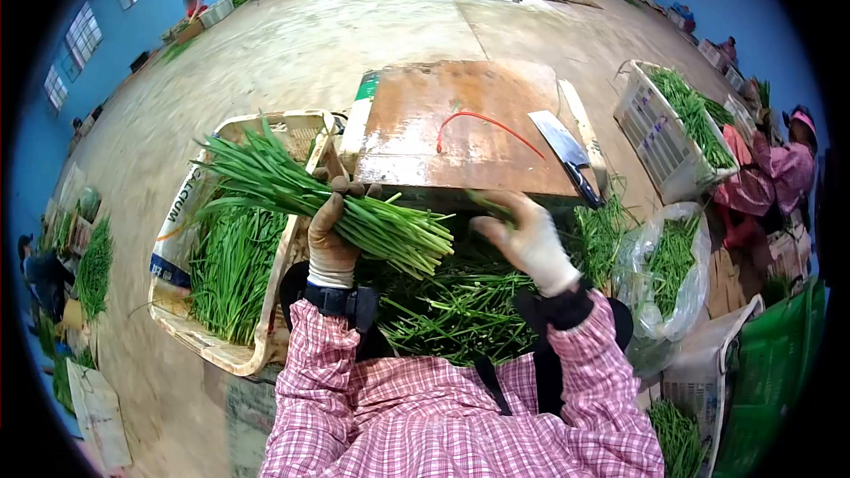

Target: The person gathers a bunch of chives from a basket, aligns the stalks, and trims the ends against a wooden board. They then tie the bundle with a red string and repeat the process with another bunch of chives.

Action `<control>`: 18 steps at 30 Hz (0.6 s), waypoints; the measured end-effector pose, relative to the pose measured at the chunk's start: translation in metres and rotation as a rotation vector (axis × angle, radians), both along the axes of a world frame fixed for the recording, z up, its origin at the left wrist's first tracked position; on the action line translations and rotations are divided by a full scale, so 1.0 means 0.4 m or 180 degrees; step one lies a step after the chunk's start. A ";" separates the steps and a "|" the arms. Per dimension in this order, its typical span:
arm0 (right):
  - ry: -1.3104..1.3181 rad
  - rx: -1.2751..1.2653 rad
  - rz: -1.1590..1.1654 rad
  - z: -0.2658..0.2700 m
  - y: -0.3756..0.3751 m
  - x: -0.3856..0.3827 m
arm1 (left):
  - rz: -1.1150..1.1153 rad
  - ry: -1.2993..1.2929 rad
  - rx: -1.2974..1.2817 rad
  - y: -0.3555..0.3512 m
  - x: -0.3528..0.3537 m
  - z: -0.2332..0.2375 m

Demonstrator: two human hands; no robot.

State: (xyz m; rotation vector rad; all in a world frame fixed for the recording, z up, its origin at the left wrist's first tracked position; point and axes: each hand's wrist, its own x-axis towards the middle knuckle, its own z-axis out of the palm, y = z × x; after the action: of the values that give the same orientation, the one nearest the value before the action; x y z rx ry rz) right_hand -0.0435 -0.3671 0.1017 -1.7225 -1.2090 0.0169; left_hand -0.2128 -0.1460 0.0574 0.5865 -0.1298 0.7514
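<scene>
The left hand (332, 235) is clenched round the chive bunch (266, 179) toward its cut ends, leaves fanning beyond the fist; light, limp, bruisable, likely best held there. The right hand (529, 241) curls over the loose pile (460, 305), grip unclear

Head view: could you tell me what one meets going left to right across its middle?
Crate of greens, left hand gripping a bunch of stalks, right hand, plastic bag, person in pink.
</scene>
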 end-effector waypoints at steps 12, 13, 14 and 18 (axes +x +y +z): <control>0.1097 0.0206 0.0328 -0.104 -0.034 0.011 | -0.0472 -0.1042 0.0228 0.018 -0.034 -0.029; 0.0840 0.0171 0.0345 -0.041 -0.017 -0.030 | -0.0478 -0.1021 0.0279 0.013 -0.028 -0.030; 0.0479 0.0158 0.0372 -0.008 0.004 -0.057 | -0.0532 -0.1002 0.0338 0.008 -0.022 -0.028; 0.0423 0.0101 0.1169 -0.052 0.069 -0.086 | -0.0591 -0.0954 0.0406 -0.021 -0.018 -0.013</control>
State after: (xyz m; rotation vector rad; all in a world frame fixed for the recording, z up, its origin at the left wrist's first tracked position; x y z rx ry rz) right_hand -0.0781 -0.3393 0.0811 -1.4283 -1.4008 0.3255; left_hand -0.2202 -0.1544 0.0520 0.5711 -0.5056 0.6494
